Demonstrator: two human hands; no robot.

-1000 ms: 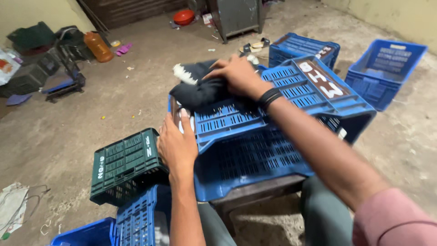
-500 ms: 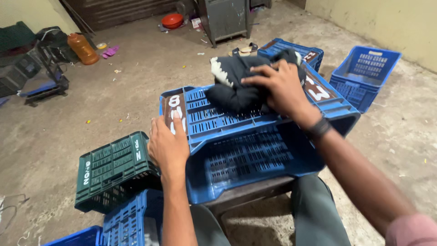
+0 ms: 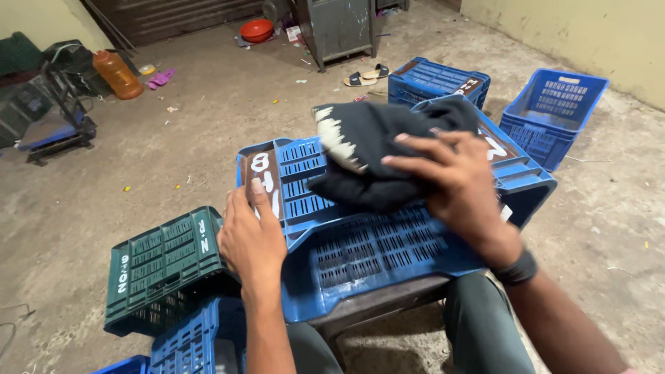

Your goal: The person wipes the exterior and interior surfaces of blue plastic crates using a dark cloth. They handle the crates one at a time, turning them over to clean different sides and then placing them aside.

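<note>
Since the earlier frame the right hand (image 3: 454,183) has slid the dark cloth (image 3: 377,149) a little further across the upturned blue crate (image 3: 367,242); the wad now sits mid-crate, under the spread right fingers (image 3: 415,163), which press down flat on it rather than pinching. A pale frayed patch of the cloth shows just left of those fingertips. The left hand (image 3: 251,235) has stayed on the crate's near left corner, fingers together and laid flat along the edge, thumb hidden, bracing it. The crate remains tilted across the person's lap.

Around: a green crate (image 3: 163,266) lies just left of the left hand, touching the blue one's lower corner. More blue crates (image 3: 190,343) are stacked below the left wrist. Beyond the right fingers, two open blue crates (image 3: 554,114) stand on the concrete floor (image 3: 173,159), well apart from the hands. A pair of sandals (image 3: 367,76), a red bowl (image 3: 256,30) and an orange jug (image 3: 118,74) lie far beyond the fingertips. The right forearm covers the crate's right rim.
</note>
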